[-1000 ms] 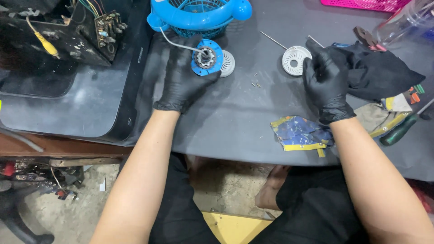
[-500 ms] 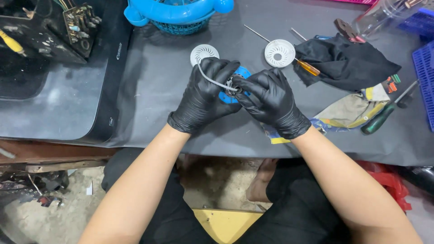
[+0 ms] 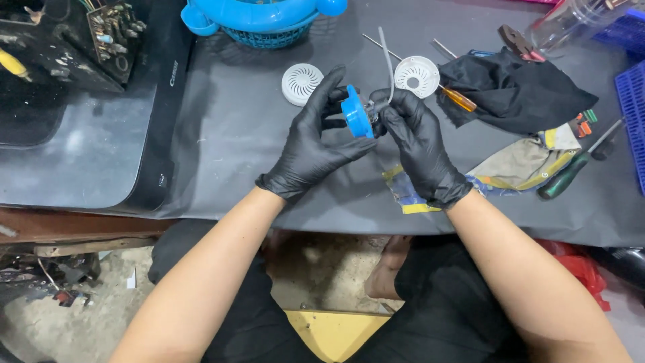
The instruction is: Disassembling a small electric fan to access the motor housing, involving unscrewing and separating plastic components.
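Held item: a blue round plastic disc (image 3: 356, 112), apparently a small motor housing, is being kept above the dark grey work mat (image 3: 235, 168), its flat face turned edge-on toward the camera, its axis running roughly left to right between the two hands.

Left hand (image 3: 316, 144), black-gloved: fingers are curling around the disc's left face and rim, pinching it from that side.

Right hand (image 3: 420, 138), black-gloved: fingertips are pressing together on the small metal part at the disc's right face; exactly what they are pinching cannot be told. A thin grey wire (image 3: 388, 60) is rising from that spot, curving up and away.

Both hands are meeting at the disc; neither is nearer.

Surroundings:
- White vented round cap (image 3: 302, 83), lying just beyond the left hand.
- White round cover (image 3: 416, 75), lying just beyond the right hand.
- Orange-handled screwdriver (image 3: 459, 99), resting against a black cloth (image 3: 510, 91).
- Green-handled screwdriver (image 3: 564, 178), lying to the right, near crumpled blue and yellow rags (image 3: 517, 165).
- Blue plastic basket (image 3: 259, 17), at the far edge.
- Circuit board (image 3: 111, 27), at far left.

Nothing is standing between the hands and the disc.
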